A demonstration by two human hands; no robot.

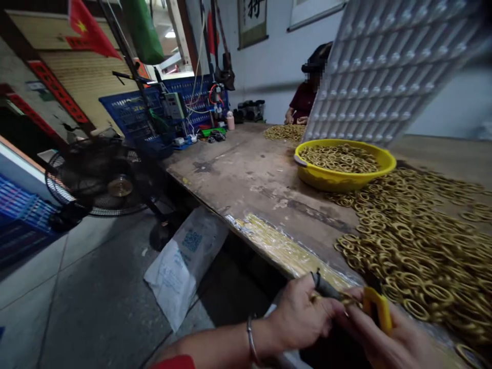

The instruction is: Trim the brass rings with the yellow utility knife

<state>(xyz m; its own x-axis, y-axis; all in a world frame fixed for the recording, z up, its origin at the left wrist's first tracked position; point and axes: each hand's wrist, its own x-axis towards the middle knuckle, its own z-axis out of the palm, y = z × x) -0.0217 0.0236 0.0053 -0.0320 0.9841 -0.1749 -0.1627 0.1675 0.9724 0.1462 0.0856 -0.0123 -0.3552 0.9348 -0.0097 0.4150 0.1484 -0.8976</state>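
Place: workshop
Table (246, 166): worn, heaped with rings (415, 236)
Basin (338, 180): full of rings
Far side: person (303, 102) at another pile (282, 132)

Ring heap (418, 246) cut off at the right edge, co-worker (304, 102) partly hidden behind a ridged panel (369, 77).

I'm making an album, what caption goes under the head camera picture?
Left hand and right hand close together beside heaped round golden rings, a round yellow plastic bowl beyond.
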